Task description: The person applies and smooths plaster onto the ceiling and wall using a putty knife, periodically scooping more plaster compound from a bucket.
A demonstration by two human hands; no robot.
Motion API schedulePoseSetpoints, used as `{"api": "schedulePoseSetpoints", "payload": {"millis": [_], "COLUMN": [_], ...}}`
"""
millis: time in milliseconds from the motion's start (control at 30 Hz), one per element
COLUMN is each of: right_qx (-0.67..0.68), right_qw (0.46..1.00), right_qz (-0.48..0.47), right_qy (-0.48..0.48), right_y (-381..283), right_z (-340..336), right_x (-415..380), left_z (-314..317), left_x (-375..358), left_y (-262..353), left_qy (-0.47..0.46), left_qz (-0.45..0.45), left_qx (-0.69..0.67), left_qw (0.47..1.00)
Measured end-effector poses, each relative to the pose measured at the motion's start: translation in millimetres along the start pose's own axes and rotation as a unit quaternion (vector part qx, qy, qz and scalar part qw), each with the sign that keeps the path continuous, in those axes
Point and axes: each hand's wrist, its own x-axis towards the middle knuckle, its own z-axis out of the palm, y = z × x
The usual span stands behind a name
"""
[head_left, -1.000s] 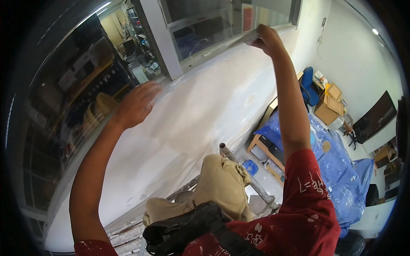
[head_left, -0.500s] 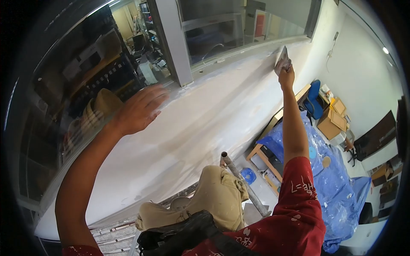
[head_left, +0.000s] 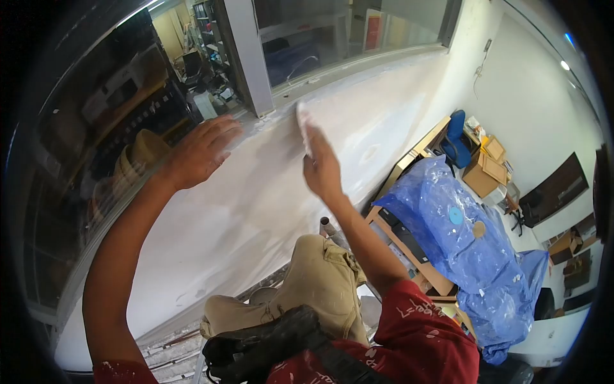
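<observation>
My right hand [head_left: 322, 168] grips a putty knife [head_left: 302, 118], blurred and seen nearly edge-on, its tip up against the wall just below the window sill. Pale filler patches and grey smears mark the white wall [head_left: 256, 185] around it. My left hand [head_left: 203, 150] is at the window ledge, left of the grey window post [head_left: 246, 64], fingers stretched out and holding nothing. Its palm side is mostly hidden.
Below my bent knee [head_left: 313, 269] a metal pipe [head_left: 325, 223] stands up beside a slatted platform [head_left: 169, 358]. To the right, a blue plastic sheet [head_left: 428, 211] covers furniture. Behind it are a blue chair [head_left: 455, 141] and cardboard boxes [head_left: 484, 174].
My right hand has swept the putty knife leftward along the wall, from the far right under the window to near the post. My left hand stays at the ledge; the view has shifted slightly.
</observation>
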Motion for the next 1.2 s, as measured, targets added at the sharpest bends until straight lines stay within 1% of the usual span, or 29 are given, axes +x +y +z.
{"api": "schedulePoseSetpoints", "payload": {"millis": [33,100,133,200,233,300,333,367,433,500,533,567,600,633,667,700,767,833,900,967,1000,1033,1100,1167,1200], "right_qx": [0.046,0.137,0.133,0.234,0.337,0.291,0.188,0.098,-0.018,-0.031,-0.016,-0.056,-0.059,-0.063,-0.047,-0.018,-0.024,-0.031,-0.017,-0.089,-0.095,-0.093,-0.121,0.053,0.057], "right_qw": [0.997,0.985,0.967,0.918,0.88,0.908,0.945,0.982,0.993,0.988,0.991,0.992,0.992,0.993,0.997,0.998,0.996,0.994,0.997,0.986,0.981,0.974,0.974,0.977,0.985], "right_qz": [0.058,0.107,0.207,0.319,0.331,0.289,0.258,0.13,0.001,-0.086,-0.074,-0.078,-0.071,-0.061,-0.029,-0.046,-0.077,0.009,-0.037,0.059,0.084,0.125,0.072,0.17,0.127], "right_qy": [-0.038,-0.008,-0.06,-0.029,0.057,0.088,0.078,0.099,0.119,0.127,0.111,0.088,0.083,0.077,0.046,0.031,-0.035,-0.105,0.064,0.126,0.148,0.163,0.177,0.117,0.103], "right_y": [-24,-36,-15,9,9,30,41,51,54,69,72,75,76,79,79,76,77,86,108,160,185,204,248,217,236], "right_z": [-10,-28,-42,-73,-85,-85,-77,-64,-38,-9,7,21,37,54,66,68,55,23,-6,-34,-48,-62,-80,-99,-88], "right_x": [-9,-28,-32,-32,-25,-20,-14,-11,3,17,21,23,18,6,-15,-36,-83,-108,-71,-15,20,57,114,141,142], "left_z": [-2,-4,-5,-3,-2,0,0,1,0,-2,-3,-3,-3,-1,2,4,5,3,-2,2,5,6,5,5,5], "left_x": [1,1,1,-1,-3,-4,-4,-4,-1,-1,-1,-1,-1,-2,-3,-3,-2,0,1,0,-1,-1,-1,-3,-3], "left_y": [3,5,4,3,3,3,3,3,2,2,2,3,2,1,0,0,-1,1,4,1,0,0,0,0,0], "left_qy": [-0.004,-0.015,-0.013,-0.012,-0.005,0.008,0.005,0.002,-0.006,-0.018,-0.016,-0.014,-0.011,-0.007,-0.003,0.004,0.003,-0.006,-0.02,-0.004,0.006,0.005,0.004,0.008,0.01], "left_qz": [-0.006,-0.021,-0.014,-0.009,-0.009,-0.01,-0.015,-0.018,-0.024,-0.03,-0.024,-0.019,-0.013,-0.012,-0.01,-0.008,-0.011,-0.017,-0.035,-0.023,-0.018,-0.018,-0.019,-0.019,-0.018], "left_qx": [-0.001,-0.002,0.0,-0.002,-0.001,-0.001,-0.002,-0.002,-0.008,-0.019,-0.017,-0.017,-0.018,-0.008,0.0,0.009,0.007,-0.001,-0.013,-0.011,-0.01,-0.007,0.0,-0.011,-0.017], "left_qw": [1.0,1.0,1.0,1.0,1.0,1.0,1.0,1.0,1.0,0.999,0.999,1.0,1.0,1.0,1.0,1.0,1.0,1.0,0.999,1.0,1.0,1.0,1.0,1.0,1.0]}}
